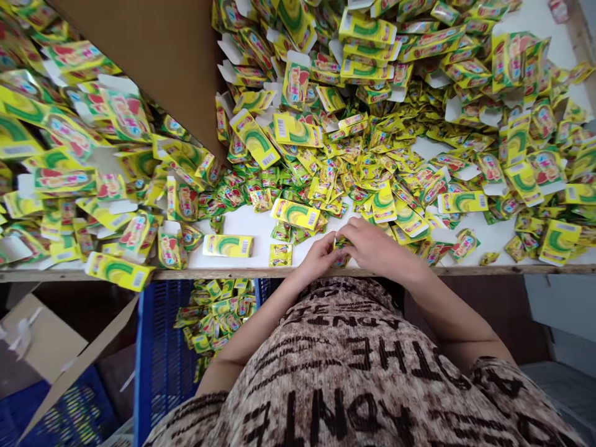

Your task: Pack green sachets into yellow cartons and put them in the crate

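At the table's front edge, my left hand (320,257) and my right hand (375,247) meet, fingers closed around a small yellow-green carton (343,241). A bit of white, like a flap, shows at its top; most of it is hidden by my fingers. Just beyond my hands lie a yellow carton (295,214) and several green packets (282,232). To the left, a single small yellow packet (280,255) rests flat on the white tabletop (261,222), with another yellow carton (228,245) farther left.
A large heap of small packets (326,180) and cartons, many with raised white flaps, covers the table ahead. A brown cardboard panel (158,56) divides it from more cartons (125,108) at left. Below the edge stands a blue crate (161,347) beside packets (223,310).
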Motion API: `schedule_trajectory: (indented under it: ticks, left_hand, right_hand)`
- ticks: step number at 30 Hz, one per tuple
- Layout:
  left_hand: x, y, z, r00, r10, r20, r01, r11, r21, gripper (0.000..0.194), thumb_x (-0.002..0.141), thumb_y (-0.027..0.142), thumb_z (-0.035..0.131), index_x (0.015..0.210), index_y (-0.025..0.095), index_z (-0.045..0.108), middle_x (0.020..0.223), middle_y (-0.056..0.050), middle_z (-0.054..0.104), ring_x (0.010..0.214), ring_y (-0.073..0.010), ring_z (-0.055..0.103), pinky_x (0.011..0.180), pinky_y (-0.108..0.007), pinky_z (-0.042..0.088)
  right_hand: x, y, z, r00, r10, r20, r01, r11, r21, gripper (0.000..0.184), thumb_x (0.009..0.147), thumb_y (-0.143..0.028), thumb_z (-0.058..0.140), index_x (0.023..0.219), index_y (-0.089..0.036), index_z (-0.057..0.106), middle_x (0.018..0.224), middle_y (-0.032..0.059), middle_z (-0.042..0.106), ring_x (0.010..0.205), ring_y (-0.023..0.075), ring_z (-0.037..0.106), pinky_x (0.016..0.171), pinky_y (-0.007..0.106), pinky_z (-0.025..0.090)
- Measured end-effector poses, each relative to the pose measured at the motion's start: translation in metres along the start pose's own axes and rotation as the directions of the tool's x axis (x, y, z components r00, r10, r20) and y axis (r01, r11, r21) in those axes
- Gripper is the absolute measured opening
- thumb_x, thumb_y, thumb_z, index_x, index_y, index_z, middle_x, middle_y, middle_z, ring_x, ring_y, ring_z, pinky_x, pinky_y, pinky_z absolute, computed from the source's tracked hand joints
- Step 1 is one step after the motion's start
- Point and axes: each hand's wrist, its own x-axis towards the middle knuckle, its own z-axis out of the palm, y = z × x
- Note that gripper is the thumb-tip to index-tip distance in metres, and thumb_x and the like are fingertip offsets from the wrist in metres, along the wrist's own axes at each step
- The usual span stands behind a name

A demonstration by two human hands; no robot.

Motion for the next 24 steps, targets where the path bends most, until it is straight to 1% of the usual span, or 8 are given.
schedule_trajectory:
  ticks: [2,5,9,12,15,17,21,24]
  left_hand:
    - [-0.001,-0.002,-0.001,1.000,-0.010,0.003,0.010,0.998,-0.067,0.036,0.078,0.044,0.071,0.101,0.018,0.063,0.098,-0.004,0.066,0.098,-0.0220,0.057,0.092,-0.033,0.044]
    - [-0.002,-0.003,-0.002,1.000,-0.018,0.019,0.020,0.993,-0.115,0.036,0.079,0.043,0.071,0.103,0.018,0.064,0.102,-0.005,0.066,0.099,-0.0215,0.057,0.094,-0.033,0.044]
    - [-0.002,0.000,0.000,1.000,-0.005,0.022,0.007,0.997,-0.083,0.039,0.077,0.043,0.073,0.105,0.017,0.063,0.101,-0.004,0.064,0.100,-0.0216,0.056,0.093,-0.032,0.044]
    - [-0.001,0.001,0.002,1.000,-0.023,0.015,0.024,0.997,-0.079,0.038,0.077,0.044,0.073,0.100,0.017,0.062,0.092,-0.003,0.062,0.090,-0.0191,0.056,0.085,-0.030,0.045]
    - [-0.001,0.001,0.003,1.000,-0.027,0.015,0.028,0.997,-0.065,0.034,0.077,0.045,0.072,0.094,0.016,0.062,0.085,-0.001,0.060,0.082,-0.0170,0.054,0.078,-0.028,0.044]
    - [-0.002,0.002,0.002,0.999,-0.023,0.026,0.024,0.999,-0.046,0.034,0.080,0.046,0.069,0.095,0.016,0.063,0.086,-0.001,0.061,0.083,-0.0171,0.054,0.079,-0.028,0.043]
    - [-0.004,0.008,-0.001,1.000,-0.023,0.009,0.023,1.000,0.018,0.033,0.089,0.046,0.057,0.103,0.017,0.065,0.095,-0.003,0.065,0.093,-0.0196,0.056,0.087,-0.029,0.043]
    - [-0.005,0.009,-0.001,0.999,-0.034,0.025,0.034,0.999,0.012,0.029,0.088,0.041,0.059,0.101,0.017,0.066,0.099,-0.003,0.067,0.101,-0.0215,0.056,0.092,-0.031,0.043]
  right_hand:
    - [0.000,0.008,-0.003,0.999,-0.007,-0.039,0.012,0.992,0.122,0.019,0.083,-0.010,0.060,0.100,-0.018,0.065,0.091,0.0067,0.065,0.085,0.0204,0.058,0.071,0.030,0.042]
    - [0.002,0.022,0.001,0.989,-0.008,-0.149,0.043,0.973,0.228,0.014,0.086,-0.009,0.058,0.086,-0.019,0.068,0.082,0.0041,0.064,0.078,0.0176,0.057,0.072,0.030,0.043]
    - [0.006,0.032,0.010,0.959,-0.122,-0.257,0.157,0.980,0.119,0.014,0.087,-0.014,0.061,0.080,-0.021,0.072,0.098,0.0086,0.063,0.097,0.0237,0.051,0.083,0.038,0.043]
    - [0.005,0.033,0.009,0.967,-0.170,-0.190,0.194,0.974,0.115,0.010,0.086,-0.015,0.062,0.085,-0.020,0.070,0.102,0.0094,0.062,0.101,0.0250,0.050,0.087,0.040,0.042]
    - [0.001,0.034,0.008,0.984,-0.147,-0.104,0.167,0.962,0.216,0.010,0.084,-0.015,0.065,0.093,-0.019,0.066,0.094,0.0069,0.062,0.091,0.0216,0.055,0.080,0.034,0.044]
    - [-0.001,0.034,0.011,0.987,-0.110,-0.118,0.136,0.961,0.242,0.011,0.083,-0.013,0.063,0.094,-0.018,0.064,0.091,0.0062,0.062,0.086,0.0202,0.056,0.075,0.031,0.044]
    - [-0.003,0.033,0.021,0.975,-0.076,-0.207,0.130,0.957,0.260,0.010,0.085,-0.012,0.059,0.092,-0.019,0.063,0.091,0.0073,0.062,0.086,0.0207,0.058,0.076,0.031,0.045]
    - [-0.001,0.033,0.021,0.968,-0.053,-0.246,0.130,0.942,0.309,0.007,0.083,-0.013,0.063,0.087,-0.019,0.063,0.085,0.0051,0.062,0.081,0.0190,0.058,0.072,0.029,0.045]
